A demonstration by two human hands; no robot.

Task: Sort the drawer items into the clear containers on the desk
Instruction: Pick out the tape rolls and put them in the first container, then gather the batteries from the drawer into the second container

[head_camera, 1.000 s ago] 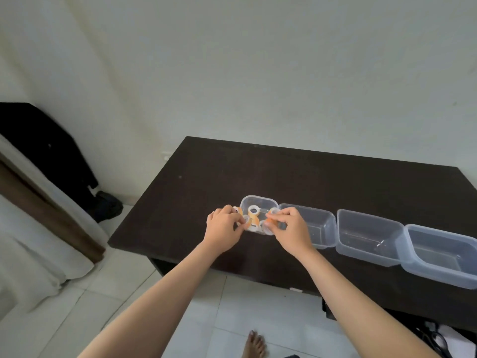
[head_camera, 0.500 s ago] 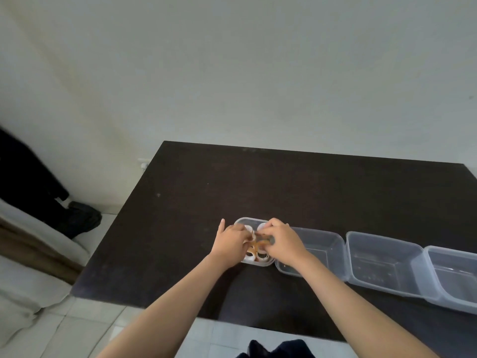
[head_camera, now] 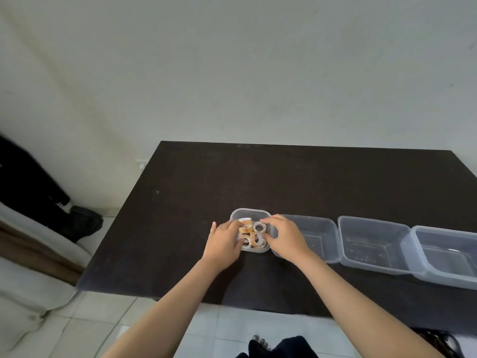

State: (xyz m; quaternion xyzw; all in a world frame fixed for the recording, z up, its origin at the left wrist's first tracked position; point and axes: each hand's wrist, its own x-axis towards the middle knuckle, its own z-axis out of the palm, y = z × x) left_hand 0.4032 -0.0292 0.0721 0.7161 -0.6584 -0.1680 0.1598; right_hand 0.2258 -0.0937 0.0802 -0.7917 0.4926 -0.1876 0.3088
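Four clear containers stand in a row near the front edge of the dark desk (head_camera: 206,177). The small leftmost container (head_camera: 249,210) holds several tape rolls: an orange roll (head_camera: 245,225) stands upright on top, with pale rolls (head_camera: 258,240) lying beside and under it. My left hand (head_camera: 223,241) is at the container's left side, fingertips touching the orange roll and thumb held apart. My right hand (head_camera: 286,236) reaches over the container's right wall, fingers spread above a pale roll (head_camera: 258,226). Neither hand grips anything.
To the right stand three larger clear containers: the second (head_camera: 320,223), third (head_camera: 374,228) and fourth (head_camera: 449,236). A black garment (head_camera: 31,187) and pale bedding (head_camera: 23,275) are at the left. Tiled floor (head_camera: 232,324) lies below the desk's front edge; cables (head_camera: 436,339) show at the bottom right.
The rolls I held above the small container now lie inside it. My hands have drawn slightly apart, and the view has shifted closer over the desk.
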